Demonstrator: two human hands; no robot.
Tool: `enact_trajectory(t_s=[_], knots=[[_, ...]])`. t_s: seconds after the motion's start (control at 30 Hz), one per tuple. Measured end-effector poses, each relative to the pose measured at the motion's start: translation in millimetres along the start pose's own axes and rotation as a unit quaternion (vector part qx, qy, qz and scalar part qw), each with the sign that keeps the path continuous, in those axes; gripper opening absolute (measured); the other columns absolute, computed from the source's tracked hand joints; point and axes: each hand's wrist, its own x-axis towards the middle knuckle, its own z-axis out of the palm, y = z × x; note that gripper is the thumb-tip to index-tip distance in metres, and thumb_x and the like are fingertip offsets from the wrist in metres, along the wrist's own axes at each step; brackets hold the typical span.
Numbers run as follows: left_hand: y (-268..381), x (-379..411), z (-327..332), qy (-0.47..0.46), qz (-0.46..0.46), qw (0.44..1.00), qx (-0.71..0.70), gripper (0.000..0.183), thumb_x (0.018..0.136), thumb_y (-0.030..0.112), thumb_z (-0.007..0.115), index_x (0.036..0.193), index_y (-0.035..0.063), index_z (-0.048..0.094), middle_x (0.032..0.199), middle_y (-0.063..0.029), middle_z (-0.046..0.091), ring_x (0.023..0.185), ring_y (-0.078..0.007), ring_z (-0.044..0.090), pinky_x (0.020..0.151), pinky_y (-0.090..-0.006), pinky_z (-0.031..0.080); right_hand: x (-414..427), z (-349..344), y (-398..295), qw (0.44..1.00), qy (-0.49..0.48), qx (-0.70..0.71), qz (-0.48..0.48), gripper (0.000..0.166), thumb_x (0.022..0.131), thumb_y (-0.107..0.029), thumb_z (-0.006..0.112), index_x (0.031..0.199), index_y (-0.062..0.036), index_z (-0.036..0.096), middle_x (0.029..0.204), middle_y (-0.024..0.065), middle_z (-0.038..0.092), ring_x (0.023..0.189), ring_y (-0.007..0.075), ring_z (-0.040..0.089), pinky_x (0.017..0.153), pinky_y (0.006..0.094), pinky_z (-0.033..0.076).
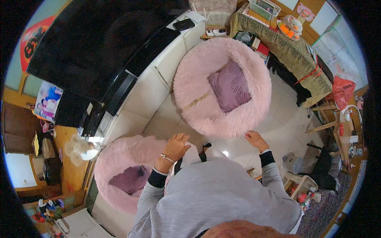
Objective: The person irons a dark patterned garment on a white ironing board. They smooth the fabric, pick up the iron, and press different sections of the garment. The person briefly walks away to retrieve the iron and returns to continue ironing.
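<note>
Before me on the tiled floor sits a large round pink plush cushion bed (190, 68) with a purple patterned pillow (230, 86) in it. A second, similar plush bed (107, 154) lies at the left, and another purple pillow (129, 180) rests in it. My left hand (177, 145), a bracelet at its wrist, is over the right edge of that second bed, fingers spread, holding nothing visible. My right hand (256, 141) is close to the lower right rim of the large bed, its fingers curled; whether it grips the plush cannot be told.
A white cabinet (154, 86) carrying a large black television (98, 38) runs along the left. At the upper right stands a cloth-covered table (279, 47) with a plush toy (291, 26). A wooden stool (336, 128), a small wooden crate (303, 186) and a dark mat (324, 208) are at the right.
</note>
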Motion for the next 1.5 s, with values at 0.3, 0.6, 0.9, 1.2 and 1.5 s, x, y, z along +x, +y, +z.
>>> enact_trajectory(t_s=[0.3,0.6,0.9,1.2,1.5], knots=[[-98.7,65.4,18.3,-0.107,-0.028,0.994,0.011,0.043,0.084,0.033,0.071,0.115,0.0060,0.059,0.114,-0.0164,0.060,0.107,-0.0372,0.059,0.088,-0.0495,0.050,74.4,67.5,121.7,0.956,-0.054,-0.285,-0.046,0.021,0.087,-0.027,0.060,0.078,-0.0085,0.065,0.080,0.0139,0.066,0.076,0.0314,0.067,0.066,0.0401,0.052],[-323.9,221.1,-6.3,-0.121,-0.164,0.967,0.155,0.066,0.082,0.026,0.073,0.139,0.0029,0.049,0.151,-0.0245,0.037,0.138,-0.0435,0.037,0.112,-0.0507,0.035,285.4,48.1,23.3,0.963,-0.134,-0.126,-0.195,0.018,0.088,-0.024,0.060,0.082,-0.0072,0.059,0.081,0.0109,0.059,0.075,0.0274,0.058,0.069,0.0415,0.048],[-453.4,407.2,0.0,-0.051,-0.159,0.984,0.063,0.086,0.078,0.027,0.081,0.147,0.0018,0.035,0.156,-0.0254,0.027,0.143,-0.0444,0.026,0.117,-0.0517,0.027,713.9,-99.9,-88.3,0.967,0.004,-0.143,-0.210,0.026,0.098,-0.023,0.051,0.113,-0.0037,0.057,0.106,0.0159,0.059,0.096,0.0295,0.058,0.086,0.0400,0.048],[-457.3,435.9,4.1,-0.059,-0.161,0.977,0.126,0.101,0.072,0.037,0.086,0.150,0.0040,0.031,0.158,-0.0237,0.023,0.145,-0.0429,0.024,0.117,-0.0552,0.025,913.8,-218.3,-176.6,0.965,0.202,-0.142,-0.086,0.032,0.088,-0.008,0.065,0.120,-0.0091,0.060,0.113,0.0139,0.061,0.106,0.0304,0.063,0.082,0.0399,0.056],[-468.4,421.0,19.3,-0.079,-0.161,0.971,0.158,0.101,0.073,0.037,0.086,0.150,0.0036,0.029,0.159,-0.0241,0.020,0.147,-0.0447,0.020,0.117,-0.0583,0.022,1022.8,-197.7,-187.5,0.976,0.141,-0.158,-0.044,0.039,0.099,-0.040,0.051,0.135,-0.0263,0.055,0.134,0.0153,0.054,0.126,0.0369,0.050,0.103,0.0560,0.035]])
